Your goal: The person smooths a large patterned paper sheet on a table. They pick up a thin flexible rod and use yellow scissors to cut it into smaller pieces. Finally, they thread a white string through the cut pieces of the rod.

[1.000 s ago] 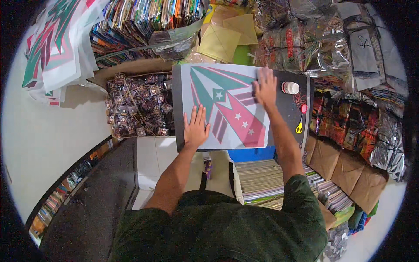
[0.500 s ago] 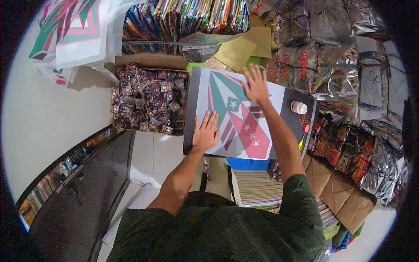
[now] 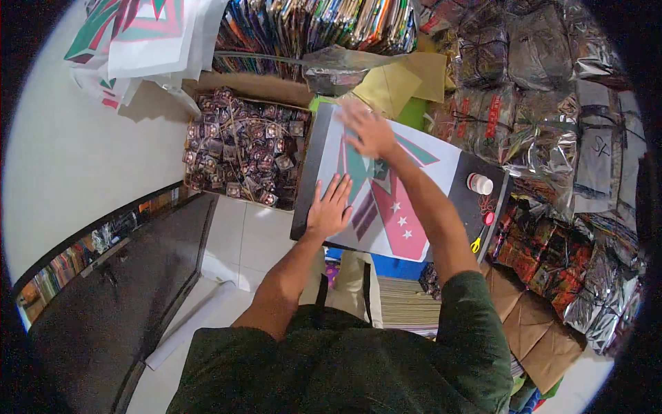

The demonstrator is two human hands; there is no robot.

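Observation:
A white sheet (image 3: 396, 210) printed with a green and red design and white stars lies flat on a small black tabletop (image 3: 463, 207). My left hand (image 3: 330, 207) rests palm down on the sheet's left side, its fingers stretched out. Across the sheet's far left part reaches my right hand (image 3: 373, 132), open, its spread fingers blurred by motion. Whether the right palm touches the sheet, I cannot tell. Neither hand holds anything. My right forearm covers part of the design.
On the tabletop's right end are a white jar (image 3: 480, 183), a red lid (image 3: 489, 219) and yellow-handled scissors (image 3: 476, 244). A box of small packets (image 3: 245, 152) stands at left. Similar printed sheets (image 3: 155, 41) hang far left; plastic-wrapped bundles (image 3: 483, 110) are stacked at right.
My right hand has swept left across the sheet's far part. My left hand stays pressed in place on the sheet. The whole view has shifted slightly.

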